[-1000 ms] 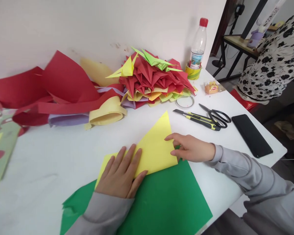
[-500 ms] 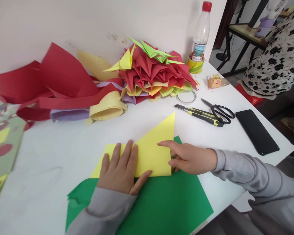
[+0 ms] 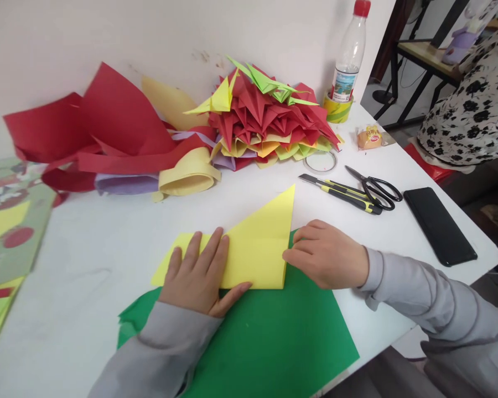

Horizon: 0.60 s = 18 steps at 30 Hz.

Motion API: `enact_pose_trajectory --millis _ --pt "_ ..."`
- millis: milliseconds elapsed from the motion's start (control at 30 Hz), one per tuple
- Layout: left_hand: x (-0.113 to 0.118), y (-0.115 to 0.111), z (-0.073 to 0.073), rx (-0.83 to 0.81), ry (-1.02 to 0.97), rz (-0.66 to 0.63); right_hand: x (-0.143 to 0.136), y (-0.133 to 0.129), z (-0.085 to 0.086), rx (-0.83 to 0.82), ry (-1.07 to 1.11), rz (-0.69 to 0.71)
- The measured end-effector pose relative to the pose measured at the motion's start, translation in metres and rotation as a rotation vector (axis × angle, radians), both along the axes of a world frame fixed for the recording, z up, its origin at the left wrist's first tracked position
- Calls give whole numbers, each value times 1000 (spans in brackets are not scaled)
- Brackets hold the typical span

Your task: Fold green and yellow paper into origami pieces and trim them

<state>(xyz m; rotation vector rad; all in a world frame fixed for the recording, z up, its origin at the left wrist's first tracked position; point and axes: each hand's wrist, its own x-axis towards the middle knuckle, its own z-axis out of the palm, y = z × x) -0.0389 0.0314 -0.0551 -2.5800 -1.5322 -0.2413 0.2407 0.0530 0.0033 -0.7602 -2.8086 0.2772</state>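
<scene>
A sheet of yellow paper [image 3: 255, 257], folded over with a pointed flap standing out at its upper right, lies partly on a larger green sheet [image 3: 269, 337]. My left hand [image 3: 199, 276] presses flat on the yellow paper's left half, fingers spread and thumb along its lower edge. At the paper's right edge is my right hand [image 3: 326, 254], fingers curled closed. One of its fingertips touches that edge; whether anything is pinched inside cannot be seen. The green sheet's left corner is crumpled.
Behind lie red paper strips [image 3: 124, 121] and a pile of folded red paper pieces [image 3: 261, 110]. Scissors [image 3: 375, 188], a utility knife [image 3: 344, 196], a tape ring [image 3: 320, 161] and a phone [image 3: 440, 226] are at right. A bottle [image 3: 351, 61] stands inside a tape roll [image 3: 338, 108].
My right hand's extended index finger has curled in, and the hand has left the top of the yellow paper for its right edge. My left hand stays flat. The view has shifted slightly.
</scene>
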Motion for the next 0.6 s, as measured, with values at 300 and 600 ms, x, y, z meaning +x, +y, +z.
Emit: enact_pose_trajectory --millis 300,600 --pt "-18 10 0 -29 -3 -84 -5 -10 -9 34 -38 125" --pt "-22 13 -3 -55 11 -89 -6 -10 -8 52 -70 142"
